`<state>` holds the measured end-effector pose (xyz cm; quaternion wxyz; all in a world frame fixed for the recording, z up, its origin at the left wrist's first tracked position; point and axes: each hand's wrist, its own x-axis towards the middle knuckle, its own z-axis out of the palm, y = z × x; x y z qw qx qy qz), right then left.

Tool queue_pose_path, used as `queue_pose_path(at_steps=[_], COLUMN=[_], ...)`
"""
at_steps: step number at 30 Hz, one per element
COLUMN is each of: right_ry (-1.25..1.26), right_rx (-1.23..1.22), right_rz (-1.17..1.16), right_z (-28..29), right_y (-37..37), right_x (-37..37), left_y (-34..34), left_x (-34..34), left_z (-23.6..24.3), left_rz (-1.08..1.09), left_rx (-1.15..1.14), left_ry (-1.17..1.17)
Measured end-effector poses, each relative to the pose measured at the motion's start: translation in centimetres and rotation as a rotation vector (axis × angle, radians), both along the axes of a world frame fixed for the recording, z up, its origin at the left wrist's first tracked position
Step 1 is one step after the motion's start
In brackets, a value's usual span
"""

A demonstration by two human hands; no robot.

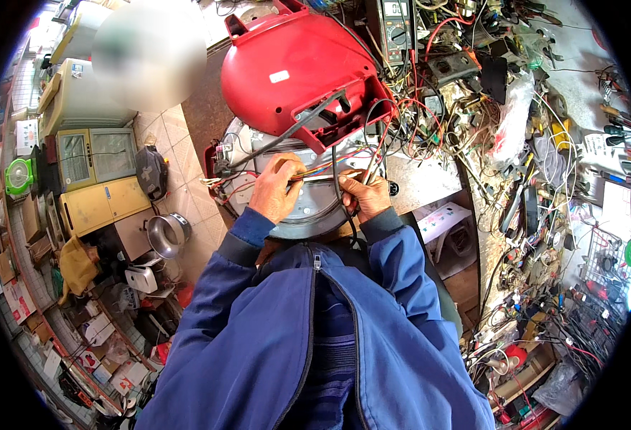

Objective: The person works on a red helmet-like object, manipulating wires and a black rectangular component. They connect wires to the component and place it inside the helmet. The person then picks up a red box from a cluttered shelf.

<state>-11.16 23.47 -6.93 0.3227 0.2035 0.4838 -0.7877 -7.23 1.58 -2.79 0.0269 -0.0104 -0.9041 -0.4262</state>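
Between my hands runs a bundle of thin coloured wires (320, 169). My left hand (276, 190) is closed around its left end. The fingers of my right hand (367, 193) are pinched on wires at the other end, and a black cable (335, 168) hangs just beside them. Behind the wires lies a large red plastic housing (294, 68), tipped so that its open handle end faces me. A dark rod (280, 137) slants across its near side. Under my hands is a round grey metal appliance body (315, 208), with loose wires at its left edge.
A multimeter (396, 32) with red leads stands at the back, right of the housing. Tangled cables and tools (537, 208) crowd the bench to the right. A steel pot (167, 235) and a yellow cabinet (106, 206) are on the left. A blurred patch covers the upper left.
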Motion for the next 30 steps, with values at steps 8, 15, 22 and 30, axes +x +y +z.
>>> queue_pose_path(at_steps=[8, 15, 22, 30], right_ry=[0.061, 0.085, 0.028, -0.024], right_rx=[0.028, 0.043, 0.021, -0.038], right_rz=[0.127, 0.026, -0.131, -0.237], right_z=[0.5, 0.4, 0.2, -0.7], right_y=[-0.9, -1.2, -0.4, -0.1], right_x=[-1.0, -0.1, 0.1, 0.3], left_y=[-0.9, -0.5, -0.2, -0.2], left_x=[0.2, 0.4, 0.3, 0.3], left_z=[-0.8, -1.2, -1.1, -1.7], left_rz=[-0.09, 0.013, 0.018, 0.032], left_rx=[0.04, 0.083, 0.056, 0.063], left_ry=[0.015, 0.007, 0.065, 0.067])
